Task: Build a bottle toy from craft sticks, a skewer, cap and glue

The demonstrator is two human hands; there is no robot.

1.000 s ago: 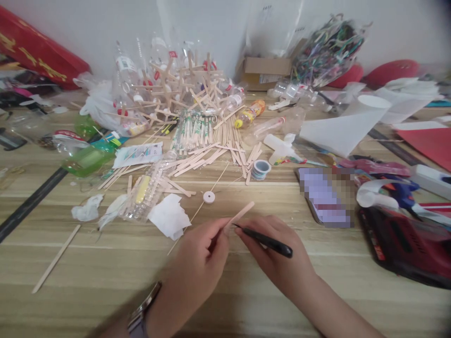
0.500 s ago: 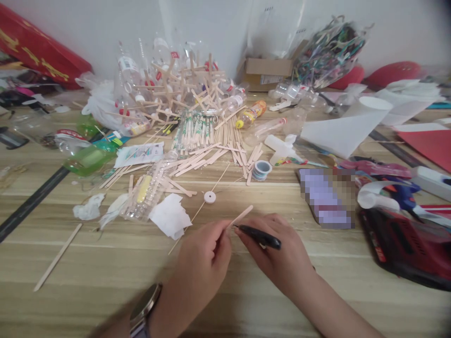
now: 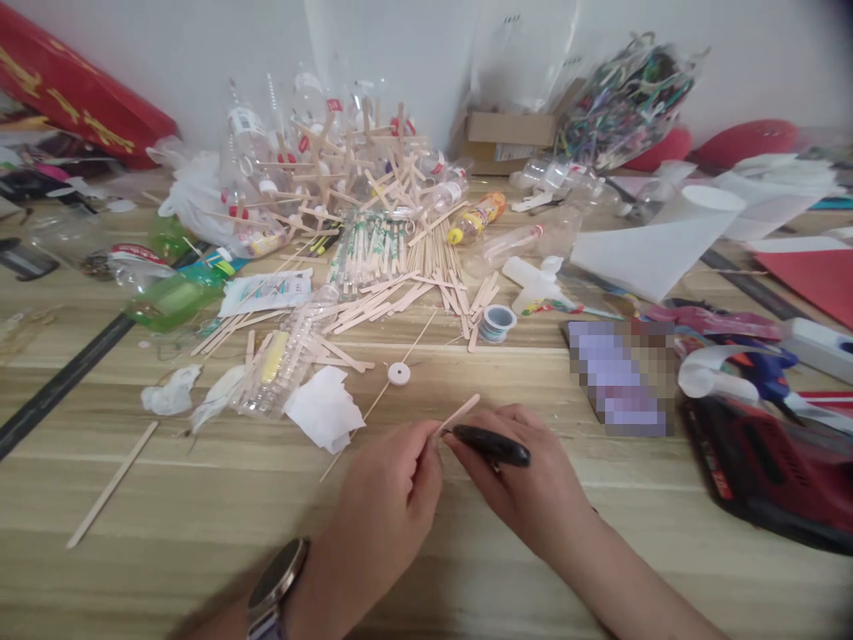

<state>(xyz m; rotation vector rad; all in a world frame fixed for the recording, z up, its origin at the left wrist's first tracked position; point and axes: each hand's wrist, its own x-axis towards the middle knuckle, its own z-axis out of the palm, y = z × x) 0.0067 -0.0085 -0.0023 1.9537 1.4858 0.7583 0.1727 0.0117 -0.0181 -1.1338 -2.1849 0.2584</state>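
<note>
My left hand [image 3: 393,489] pinches a flat wooden craft stick [image 3: 461,410], whose rounded end sticks out toward the upper right. Held in my right hand [image 3: 526,480] is a black pen-like tool [image 3: 497,444], its thin tip against the stick close to my left fingertips. Whether that tip is a blade or a nib is too small to tell. Just beyond both hands, a small white disc with a centre hole [image 3: 398,373] sits by a thin wooden skewer [image 3: 378,397]. Torn white paper [image 3: 326,411] lies left of them. Another craft stick [image 3: 113,484] lies alone at the left.
Loose craft sticks [image 3: 379,307] and several plastic bottles [image 3: 250,133] crowd the back. A spool [image 3: 497,324] stands beyond my right hand. To the right lie a blurred-out phone-shaped object [image 3: 619,378], a blue glue gun [image 3: 760,360] and a red-and-black tool case [image 3: 766,471].
Both hands keep nearly the same place and grip. The black tool has tilted slightly, with its tip still at the stick. The whole view has shifted a little.
</note>
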